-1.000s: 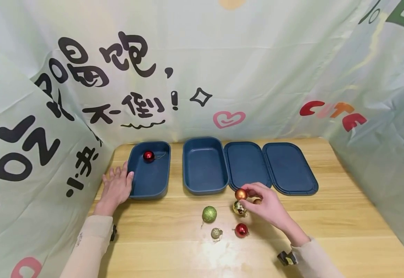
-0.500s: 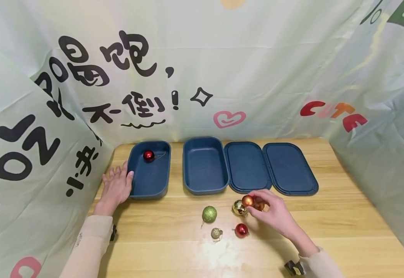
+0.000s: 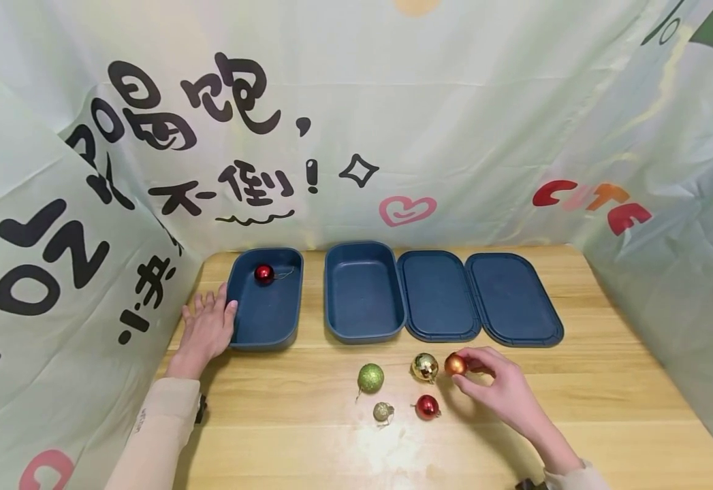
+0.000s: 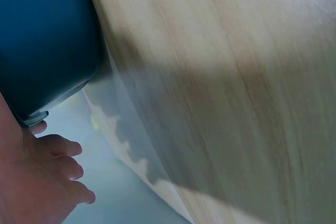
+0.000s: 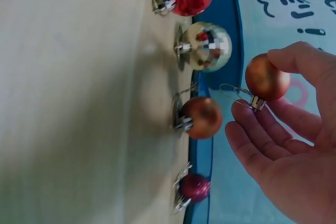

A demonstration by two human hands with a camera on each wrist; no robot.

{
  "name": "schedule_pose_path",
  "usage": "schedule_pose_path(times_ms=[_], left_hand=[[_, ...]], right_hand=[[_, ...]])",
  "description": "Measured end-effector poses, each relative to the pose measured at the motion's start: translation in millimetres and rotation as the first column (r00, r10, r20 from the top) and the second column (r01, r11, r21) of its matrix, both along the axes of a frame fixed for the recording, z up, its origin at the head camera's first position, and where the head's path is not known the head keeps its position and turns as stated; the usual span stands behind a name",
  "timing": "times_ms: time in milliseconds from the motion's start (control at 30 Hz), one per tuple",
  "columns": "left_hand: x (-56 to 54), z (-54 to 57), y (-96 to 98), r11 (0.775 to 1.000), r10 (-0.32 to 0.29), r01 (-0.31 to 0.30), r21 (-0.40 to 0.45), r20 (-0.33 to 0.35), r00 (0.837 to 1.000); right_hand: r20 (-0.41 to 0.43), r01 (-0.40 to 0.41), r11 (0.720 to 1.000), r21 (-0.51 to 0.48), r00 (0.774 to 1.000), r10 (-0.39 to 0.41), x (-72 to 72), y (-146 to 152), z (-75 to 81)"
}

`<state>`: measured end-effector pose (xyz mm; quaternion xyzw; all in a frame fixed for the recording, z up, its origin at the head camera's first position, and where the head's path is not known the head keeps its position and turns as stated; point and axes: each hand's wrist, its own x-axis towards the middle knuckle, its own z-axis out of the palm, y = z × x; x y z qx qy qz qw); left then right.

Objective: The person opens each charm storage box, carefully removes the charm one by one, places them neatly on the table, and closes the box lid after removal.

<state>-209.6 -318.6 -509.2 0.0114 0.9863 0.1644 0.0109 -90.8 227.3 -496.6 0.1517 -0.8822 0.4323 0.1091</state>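
One matte copper-coloured ball ornament point(image 5: 268, 77), metal-capped with a wire loop, sits pinched in the right hand point(image 3: 500, 388), raised over the wood-grained worktop point(image 3: 307, 449). The left hand point(image 3: 205, 332), fingers spread, touches a deep, round-cornered dark-blue box point(image 3: 264, 316) holding a shiny red ball point(image 3: 264, 274). Near the right hand lie a mirror-tiled gold ball point(image 3: 424, 367), a second copper-coloured ball point(image 5: 202, 117) and a glittery green ball point(image 3: 371, 378); beyond stand another dark-blue box point(image 3: 365, 299) and two flat blue lids point(image 3: 438, 292).
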Motion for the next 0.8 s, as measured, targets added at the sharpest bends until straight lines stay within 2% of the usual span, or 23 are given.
schedule_pose_path(times_ms=[267,533,800], left_hand=[[-0.1,0.9,0.8,1.000,0.003,-0.003,-0.002,0.015,1.000],[0.5,0.0,0.8,1.000,0.005,-0.005,-0.003,0.022,1.000],[0.5,2.1,1.9,1.000,0.006,-0.006,0.002,0.024,1.000]], right_hand=[[-0.019,0.037,0.999,0.005,0.999,-0.037,8.0,9,-10.8],[0.029,0.066,0.997,0.039,0.997,-0.067,15.9,17,-18.4],[0.089,0.060,0.995,0.076,0.994,-0.066,20.0,20,-25.6]])
